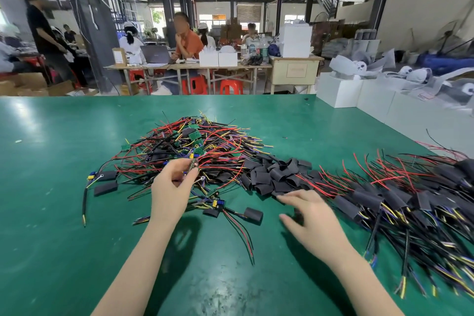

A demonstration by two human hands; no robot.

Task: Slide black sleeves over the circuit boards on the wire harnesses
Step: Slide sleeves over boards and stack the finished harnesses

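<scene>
Motion blur smears the right hand [311, 215] and the dark sleeve [298, 215] beneath its fingers, so whether they grip it cannot be told. The small circuit board [191, 165] pinched in the left hand [173, 187] is largely covered by fingertips. The pile of sleeved harnesses [410, 202] runs off the right edge, its wire ends blurred. Both forearms are cut by the bottom edge. Boards deep in the tangled wire heap [195, 143] on the green desk [51, 187] are mostly buried.
</scene>
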